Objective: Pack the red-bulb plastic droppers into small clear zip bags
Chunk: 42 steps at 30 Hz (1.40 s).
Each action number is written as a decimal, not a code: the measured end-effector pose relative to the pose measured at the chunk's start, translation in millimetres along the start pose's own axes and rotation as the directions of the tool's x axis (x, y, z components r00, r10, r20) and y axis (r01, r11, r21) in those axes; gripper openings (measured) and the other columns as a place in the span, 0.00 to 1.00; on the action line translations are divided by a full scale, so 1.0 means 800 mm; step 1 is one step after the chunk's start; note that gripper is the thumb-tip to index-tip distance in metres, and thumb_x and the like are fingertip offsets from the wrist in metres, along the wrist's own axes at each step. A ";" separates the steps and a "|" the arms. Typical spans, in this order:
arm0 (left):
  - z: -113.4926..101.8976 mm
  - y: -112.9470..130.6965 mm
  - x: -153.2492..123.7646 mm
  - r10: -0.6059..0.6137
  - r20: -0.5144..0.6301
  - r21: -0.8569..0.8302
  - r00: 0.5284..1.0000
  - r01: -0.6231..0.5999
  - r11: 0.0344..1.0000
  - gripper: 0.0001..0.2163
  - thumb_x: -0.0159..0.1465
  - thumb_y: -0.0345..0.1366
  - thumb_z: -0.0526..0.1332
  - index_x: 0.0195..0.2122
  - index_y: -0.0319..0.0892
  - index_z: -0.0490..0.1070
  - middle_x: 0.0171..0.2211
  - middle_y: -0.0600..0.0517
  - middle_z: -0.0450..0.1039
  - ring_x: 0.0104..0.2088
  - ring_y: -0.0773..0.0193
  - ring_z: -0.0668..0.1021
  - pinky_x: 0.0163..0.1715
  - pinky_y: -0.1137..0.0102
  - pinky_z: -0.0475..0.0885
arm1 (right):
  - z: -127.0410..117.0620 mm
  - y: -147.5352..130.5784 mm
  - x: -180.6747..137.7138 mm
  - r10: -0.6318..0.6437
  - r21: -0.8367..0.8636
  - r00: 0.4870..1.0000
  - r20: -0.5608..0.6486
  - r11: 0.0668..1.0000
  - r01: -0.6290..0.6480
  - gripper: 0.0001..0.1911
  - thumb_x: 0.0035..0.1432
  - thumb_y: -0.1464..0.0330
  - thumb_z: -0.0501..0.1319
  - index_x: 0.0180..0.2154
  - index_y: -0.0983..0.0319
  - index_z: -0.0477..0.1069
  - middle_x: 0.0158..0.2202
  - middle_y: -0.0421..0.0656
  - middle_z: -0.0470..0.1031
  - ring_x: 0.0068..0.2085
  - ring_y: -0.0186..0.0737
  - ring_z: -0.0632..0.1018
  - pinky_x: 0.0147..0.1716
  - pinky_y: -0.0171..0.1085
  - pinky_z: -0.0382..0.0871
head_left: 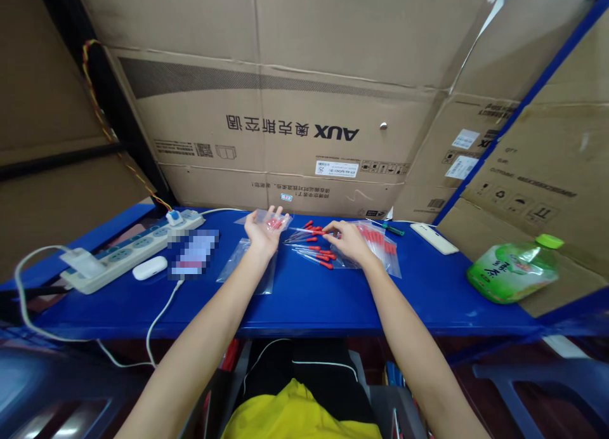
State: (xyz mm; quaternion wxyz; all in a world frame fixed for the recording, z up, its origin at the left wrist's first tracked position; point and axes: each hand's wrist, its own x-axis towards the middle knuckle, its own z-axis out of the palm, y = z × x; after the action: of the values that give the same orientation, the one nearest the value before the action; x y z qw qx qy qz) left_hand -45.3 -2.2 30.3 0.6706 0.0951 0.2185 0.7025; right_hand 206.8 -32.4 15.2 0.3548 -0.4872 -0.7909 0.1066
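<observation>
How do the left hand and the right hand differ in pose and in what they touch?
The left hand is palm up and cups small red pieces; the right hand is palm down on the loose red-tipped pieces. The left hand is raised over clear bags; the right hand rests low. Both are bare, above the blue table.

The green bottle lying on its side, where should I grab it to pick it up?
Grip the green bottle around its wide middle, coming down from above. It lies flat on the blue table, cap pointing right toward the cardboard, so the body is the open, easiest part.
</observation>
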 end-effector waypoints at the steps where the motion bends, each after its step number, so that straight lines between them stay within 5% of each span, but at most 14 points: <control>1: 0.000 0.001 0.001 0.012 0.000 -0.010 1.000 -0.012 1.000 0.19 0.67 0.41 0.54 0.59 0.48 0.68 0.61 0.41 0.74 0.62 0.48 0.78 0.57 0.52 0.78 | -0.003 -0.004 0.000 -0.005 0.074 0.999 -0.037 0.997 0.008 0.06 0.64 0.68 0.65 0.41 0.60 0.80 0.40 0.43 0.84 0.39 0.41 0.80 0.41 0.39 0.70; 8: -0.005 0.009 0.009 0.066 -0.031 -0.049 0.997 -0.067 0.997 0.23 0.68 0.44 0.53 0.64 0.46 0.65 0.60 0.39 0.74 0.62 0.49 0.78 0.57 0.53 0.78 | -0.001 -0.029 -0.003 -0.004 0.345 0.986 -0.166 0.936 0.062 0.08 0.60 0.64 0.65 0.39 0.61 0.78 0.35 0.42 0.82 0.35 0.39 0.79 0.38 0.38 0.72; 21: 0.007 -0.021 -0.013 -0.019 0.032 0.029 0.999 0.018 0.999 0.19 0.68 0.40 0.55 0.58 0.44 0.71 0.59 0.40 0.77 0.60 0.46 0.79 0.57 0.51 0.78 | 0.039 -0.051 -0.001 -0.140 0.245 0.985 -0.102 0.956 0.161 0.08 0.63 0.64 0.67 0.42 0.60 0.82 0.36 0.43 0.83 0.32 0.38 0.78 0.37 0.37 0.72; 27: 0.008 -0.033 -0.021 -0.129 0.083 0.089 0.988 0.122 0.989 0.22 0.68 0.40 0.56 0.63 0.44 0.67 0.59 0.38 0.77 0.58 0.43 0.81 0.56 0.46 0.78 | 0.055 -0.060 0.000 -0.120 0.208 0.973 -0.195 0.965 0.161 0.07 0.64 0.67 0.68 0.43 0.59 0.82 0.39 0.44 0.84 0.34 0.39 0.79 0.38 0.37 0.72; 42: 0.016 -0.049 -0.037 -0.118 0.134 0.120 0.984 0.102 0.987 0.24 0.67 0.30 0.54 0.64 0.51 0.61 0.61 0.44 0.76 0.56 0.48 0.83 0.57 0.48 0.78 | 0.071 -0.062 -0.001 -0.078 0.159 0.975 -0.207 0.981 0.112 0.05 0.63 0.66 0.70 0.41 0.57 0.80 0.39 0.41 0.85 0.32 0.38 0.78 0.38 0.37 0.72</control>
State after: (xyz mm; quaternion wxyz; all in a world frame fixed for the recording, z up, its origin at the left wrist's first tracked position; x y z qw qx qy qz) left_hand -2.0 -28.8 29.3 0.7158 0.1697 0.2149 0.6424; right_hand 134.8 -47.9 -0.8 0.4771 -0.4248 -0.7619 0.1070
